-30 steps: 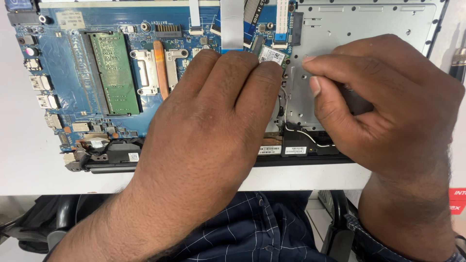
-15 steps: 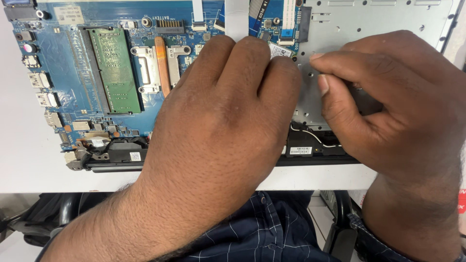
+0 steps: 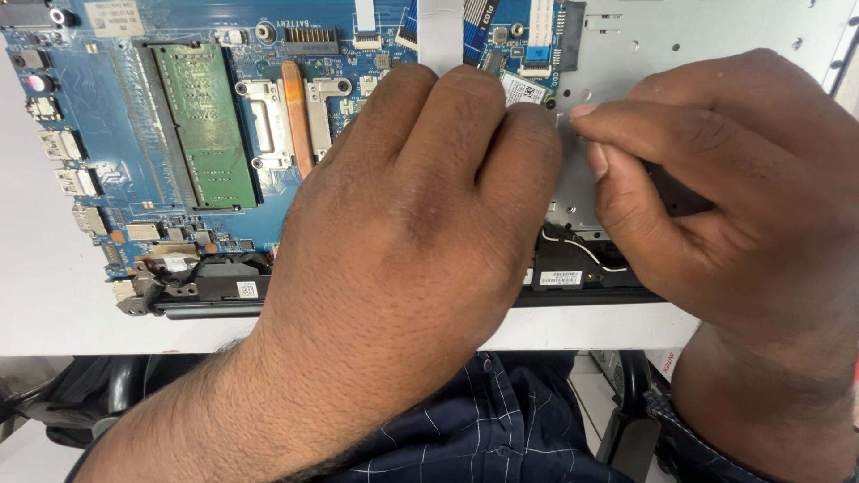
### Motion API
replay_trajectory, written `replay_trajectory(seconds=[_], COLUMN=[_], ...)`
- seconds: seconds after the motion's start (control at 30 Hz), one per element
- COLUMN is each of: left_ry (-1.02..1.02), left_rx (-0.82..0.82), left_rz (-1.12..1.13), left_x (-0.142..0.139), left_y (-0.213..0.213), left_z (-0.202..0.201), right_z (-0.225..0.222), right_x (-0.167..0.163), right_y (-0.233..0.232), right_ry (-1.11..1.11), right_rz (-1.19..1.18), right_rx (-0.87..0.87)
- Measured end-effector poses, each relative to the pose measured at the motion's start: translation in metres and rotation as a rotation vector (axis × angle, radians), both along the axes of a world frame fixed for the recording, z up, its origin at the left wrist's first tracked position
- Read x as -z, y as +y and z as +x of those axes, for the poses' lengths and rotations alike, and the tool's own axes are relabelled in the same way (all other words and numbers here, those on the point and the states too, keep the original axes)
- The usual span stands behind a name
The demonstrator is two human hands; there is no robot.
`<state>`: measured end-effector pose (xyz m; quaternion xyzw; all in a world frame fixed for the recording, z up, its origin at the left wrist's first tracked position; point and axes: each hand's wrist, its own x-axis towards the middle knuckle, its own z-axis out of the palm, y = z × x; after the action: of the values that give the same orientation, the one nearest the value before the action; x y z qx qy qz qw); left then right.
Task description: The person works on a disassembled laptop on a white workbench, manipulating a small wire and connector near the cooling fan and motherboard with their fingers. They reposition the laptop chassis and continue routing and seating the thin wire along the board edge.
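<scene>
An opened laptop lies on a white table, its blue motherboard [image 3: 107,134] bare, with a green memory stick [image 3: 204,125] and a copper heat pipe [image 3: 297,116]. My left hand [image 3: 403,241] rests palm down on the board's middle, fingers curled near a small white wireless card [image 3: 526,89]. My right hand [image 3: 725,206] is pinched around a dark tool handle [image 3: 680,192], its tip hidden behind my left hand's fingers, over the silver metal bracket [image 3: 680,36].
The white table's edge [image 3: 89,331] runs below the laptop. Black and white wires [image 3: 582,250] and a black speaker module [image 3: 215,282] lie along the laptop's near edge. White ribbon cables [image 3: 440,27] run off the top. My checked shirt [image 3: 501,429] and a chair show below.
The view has shifted down a little, so the laptop sits higher in frame. Both hands stay in nearly the same grip and place.
</scene>
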<state>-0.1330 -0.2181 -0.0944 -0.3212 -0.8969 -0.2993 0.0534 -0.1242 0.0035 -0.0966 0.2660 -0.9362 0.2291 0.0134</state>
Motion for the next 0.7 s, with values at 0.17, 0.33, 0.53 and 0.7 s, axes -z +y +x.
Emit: replay_trajectory(seconds=[0.17,0.33,0.53,0.7], left_ry=[0.015,0.018,0.026,0.033], left_rx=[0.001,0.001,0.007,0.029], left_rz=[-0.001,-0.004,0.001,-0.015], left_x=[0.005,0.007,0.009,0.007], left_y=[0.000,-0.001,-0.001,-0.003], left_z=[0.002,0.004,0.004,0.005], right_z=[-0.003,-0.003,-0.003,-0.004], right_x=[0.004,0.008,0.009,0.010], right_y=[0.001,0.003,0.004,0.002], right_ry=[-0.010,0.057,0.105,0.113], right_rz=[0.008,0.064,0.113,0.107], right_rx=[-0.057,-0.129,-0.165,-0.169])
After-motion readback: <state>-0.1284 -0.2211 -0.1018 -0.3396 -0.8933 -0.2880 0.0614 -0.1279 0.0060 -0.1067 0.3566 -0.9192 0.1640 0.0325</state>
